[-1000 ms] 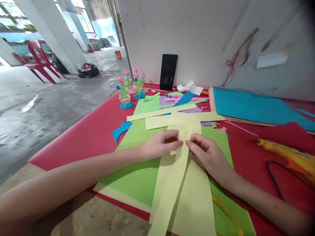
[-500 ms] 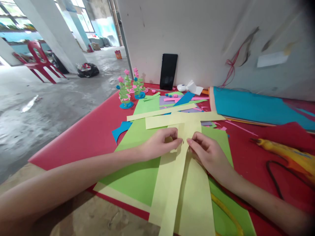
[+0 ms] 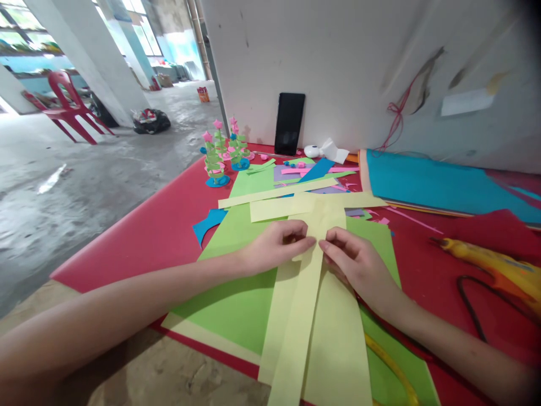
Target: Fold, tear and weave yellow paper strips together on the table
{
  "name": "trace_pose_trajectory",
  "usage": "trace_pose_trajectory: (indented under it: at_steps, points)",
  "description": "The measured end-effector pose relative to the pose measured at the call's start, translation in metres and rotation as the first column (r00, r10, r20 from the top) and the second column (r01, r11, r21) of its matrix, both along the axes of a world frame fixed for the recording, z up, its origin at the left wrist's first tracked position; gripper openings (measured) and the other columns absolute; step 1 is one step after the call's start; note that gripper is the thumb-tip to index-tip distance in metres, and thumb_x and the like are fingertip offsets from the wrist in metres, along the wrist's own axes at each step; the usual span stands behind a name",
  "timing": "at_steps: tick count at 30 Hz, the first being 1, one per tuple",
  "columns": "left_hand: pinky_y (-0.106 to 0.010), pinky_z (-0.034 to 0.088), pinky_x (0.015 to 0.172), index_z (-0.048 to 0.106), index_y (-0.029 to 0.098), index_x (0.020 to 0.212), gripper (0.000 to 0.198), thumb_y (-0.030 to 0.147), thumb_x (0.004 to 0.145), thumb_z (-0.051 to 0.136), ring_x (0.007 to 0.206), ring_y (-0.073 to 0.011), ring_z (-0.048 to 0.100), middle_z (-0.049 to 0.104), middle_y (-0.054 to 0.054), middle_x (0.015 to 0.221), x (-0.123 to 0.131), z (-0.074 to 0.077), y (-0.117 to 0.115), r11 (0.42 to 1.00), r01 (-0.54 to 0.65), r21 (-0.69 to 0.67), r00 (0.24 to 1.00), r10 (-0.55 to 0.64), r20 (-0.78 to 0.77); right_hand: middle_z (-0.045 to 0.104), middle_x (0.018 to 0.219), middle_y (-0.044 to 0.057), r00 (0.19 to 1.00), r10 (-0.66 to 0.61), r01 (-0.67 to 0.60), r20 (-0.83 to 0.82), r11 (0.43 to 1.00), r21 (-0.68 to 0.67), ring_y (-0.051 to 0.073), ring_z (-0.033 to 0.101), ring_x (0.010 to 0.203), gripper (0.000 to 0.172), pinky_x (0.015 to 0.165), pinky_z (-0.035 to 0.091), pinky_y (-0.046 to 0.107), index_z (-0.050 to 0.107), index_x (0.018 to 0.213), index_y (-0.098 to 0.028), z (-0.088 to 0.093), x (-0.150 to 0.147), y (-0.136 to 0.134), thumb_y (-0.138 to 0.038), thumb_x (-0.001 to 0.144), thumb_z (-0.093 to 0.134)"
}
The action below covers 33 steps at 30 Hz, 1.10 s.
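Red table (image 3: 147, 225), white wall (image 3: 346, 67) behind; pale yellow strip (image 3: 302, 316) at centre.
Left hand (image 3: 281, 245) and right hand (image 3: 359, 256) pinch its opposite edges, grip closed on it; strip runs over wider yellow sheet (image 3: 342, 344), green paper (image 3: 236, 304) underneath.

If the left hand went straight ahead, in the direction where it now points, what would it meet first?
Probably the right hand, which faces it across the pale yellow strip, though one view leaves their exact heights uncertain.
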<state>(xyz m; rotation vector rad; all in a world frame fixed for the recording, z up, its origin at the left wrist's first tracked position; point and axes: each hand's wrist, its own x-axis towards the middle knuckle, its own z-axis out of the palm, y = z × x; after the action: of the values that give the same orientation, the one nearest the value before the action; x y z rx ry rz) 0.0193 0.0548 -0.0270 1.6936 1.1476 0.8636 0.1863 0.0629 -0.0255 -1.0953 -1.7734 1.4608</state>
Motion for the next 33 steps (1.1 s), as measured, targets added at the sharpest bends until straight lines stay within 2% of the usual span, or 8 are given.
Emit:
trace_pose_trajectory:
  at_steps: [5, 11, 20, 26, 33]
  points:
    - [-0.021, 0.027, 0.051, 0.041, 0.015, 0.065, 0.023, 0.031, 0.082, 0.042, 0.055, -0.0079, 0.033, 0.035, 0.004, 0.06, -0.0006, 0.0033, -0.0017, 0.999, 0.029, 0.028, 0.998, -0.027, -0.062, 0.032, 0.052, -0.006, 1.0, -0.01, 0.01, -0.014, 1.0, 0.006, 0.004, 0.025, 0.039, 0.02, 0.034, 0.018, 0.018, 0.04, 0.067, -0.018, -0.0003, -0.0001, 0.001, -0.03, 0.082, 0.044]
    - [-0.021, 0.029, 0.051, 0.042, 0.015, 0.065, 0.023, 0.03, 0.082, 0.042, 0.057, -0.0082, 0.035, 0.037, 0.003, 0.061, -0.0002, 0.0039, -0.0023, 0.998, 0.005, 0.068, 0.998, -0.001, -0.064, 0.033, 0.053, -0.006, 1.0, -0.024, 0.024, -0.008, 1.0, 0.012, 0.004, 0.026, 0.039, 0.019, 0.035, 0.017, 0.019, 0.042, 0.067, -0.018, 0.0002, -0.0006, 0.0002, -0.03, 0.081, 0.045]
    - [-0.02, 0.026, 0.047, 0.04, 0.015, 0.063, 0.027, 0.033, 0.082, 0.043, 0.052, -0.007, 0.031, 0.032, 0.005, 0.056, 0.001, 0.0038, -0.0033, 0.999, -0.03, 0.027, 0.999, 0.031, -0.022, 0.035, 0.053, -0.006, 0.998, -0.017, 0.017, -0.054, 1.0, -0.002, 0.004, 0.029, 0.039, 0.021, 0.036, 0.021, 0.019, 0.041, 0.067, -0.018, -0.0004, 0.0006, 0.0011, -0.032, 0.082, 0.045]
    - [-0.021, 0.032, 0.053, 0.044, 0.015, 0.069, 0.025, 0.036, 0.082, 0.041, 0.058, -0.0087, 0.038, 0.038, 0.003, 0.062, 0.0006, 0.001, -0.0028, 0.999, -0.038, -0.036, 0.999, 0.039, 0.008, 0.033, 0.049, -0.007, 0.998, -0.024, 0.021, -0.061, 0.999, -0.037, 0.004, 0.029, 0.037, 0.023, 0.035, 0.023, 0.019, 0.04, 0.067, -0.018, 0.0023, -0.0009, 0.0016, -0.033, 0.083, 0.045]
    - [-0.02, 0.028, 0.049, 0.038, 0.016, 0.064, 0.027, 0.036, 0.082, 0.042, 0.053, -0.0073, 0.034, 0.033, 0.005, 0.059, 0.0009, 0.0014, -0.002, 0.996, -0.085, -0.003, 0.996, 0.085, 0.018, 0.031, 0.049, -0.007, 1.0, 0.016, -0.015, 0.008, 1.0, -0.017, 0.005, 0.026, 0.038, 0.024, 0.035, 0.02, 0.019, 0.042, 0.067, -0.018, 0.0017, -0.0005, 0.0009, -0.036, 0.083, 0.044]
